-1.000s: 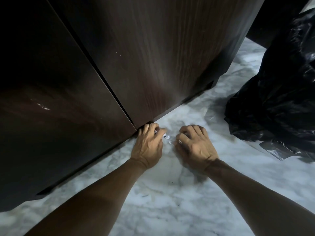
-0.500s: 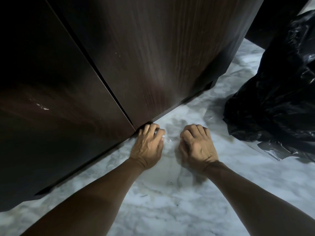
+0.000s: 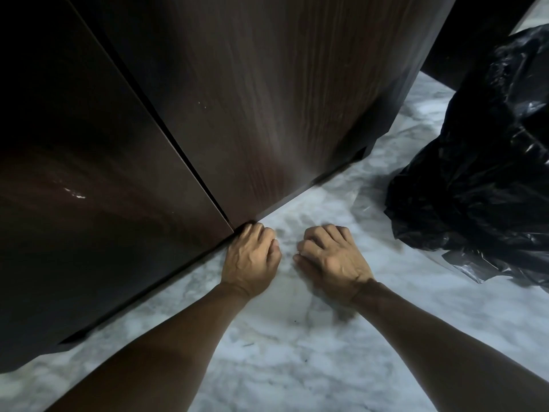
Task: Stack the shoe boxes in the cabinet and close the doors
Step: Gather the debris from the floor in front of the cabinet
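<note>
The two dark wooden cabinet doors (image 3: 267, 99) are seen shut, a thin seam between them; no shoe boxes are visible. The left hand (image 3: 249, 260) is held at the doors' bottom corner, its fingers curled under the edge. The right hand (image 3: 332, 260) is rested on the marble floor (image 3: 297, 352), fingers curled; whether anything is held cannot be told. A black plastic bag (image 3: 481, 173) lies at the right.

The fingertips of the left hand (image 3: 251, 257) are hidden under the cabinet doors (image 3: 267, 99). What the curled right hand (image 3: 329, 257) holds cannot be told. The black bag (image 3: 481, 173) is cut off at the right edge.
</note>
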`<action>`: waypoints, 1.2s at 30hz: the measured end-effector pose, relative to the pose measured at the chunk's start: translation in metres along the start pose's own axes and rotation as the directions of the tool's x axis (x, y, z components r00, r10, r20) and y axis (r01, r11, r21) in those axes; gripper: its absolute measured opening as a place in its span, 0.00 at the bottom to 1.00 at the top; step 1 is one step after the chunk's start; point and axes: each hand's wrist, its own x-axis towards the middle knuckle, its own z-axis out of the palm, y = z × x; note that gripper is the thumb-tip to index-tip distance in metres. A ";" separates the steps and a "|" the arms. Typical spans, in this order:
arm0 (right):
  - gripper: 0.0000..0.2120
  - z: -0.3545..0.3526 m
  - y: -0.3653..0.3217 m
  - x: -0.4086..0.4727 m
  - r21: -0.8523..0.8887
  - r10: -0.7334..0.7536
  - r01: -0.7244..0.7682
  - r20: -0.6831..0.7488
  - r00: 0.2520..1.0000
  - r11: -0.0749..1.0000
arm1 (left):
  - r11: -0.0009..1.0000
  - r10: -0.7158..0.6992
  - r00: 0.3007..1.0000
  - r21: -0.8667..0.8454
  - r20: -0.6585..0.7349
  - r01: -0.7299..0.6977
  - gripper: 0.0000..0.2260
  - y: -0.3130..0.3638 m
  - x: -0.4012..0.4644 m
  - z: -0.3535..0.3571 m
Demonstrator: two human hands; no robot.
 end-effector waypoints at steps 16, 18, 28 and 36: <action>0.18 0.002 -0.001 0.002 -0.023 0.166 -0.173 -0.172 0.971 0.985 | 0.978 0.202 0.974 0.074 -0.103 -0.195 0.18 -0.007 0.002 0.005; 0.18 0.003 0.000 0.003 -0.013 0.195 -0.200 -0.170 0.966 0.980 | 0.973 0.227 0.968 0.066 -0.109 -0.221 0.18 -0.010 0.005 0.003; 0.21 -0.060 -0.007 -0.013 0.206 0.385 -0.342 -0.230 0.894 0.917 | 0.957 0.097 0.974 -0.249 -0.206 -0.148 0.21 0.013 0.001 -0.034; 0.22 -0.191 -0.032 0.020 0.120 0.282 -0.257 -0.294 0.913 0.959 | 0.885 0.163 0.914 -0.353 -0.372 -0.302 0.23 0.092 0.083 -0.120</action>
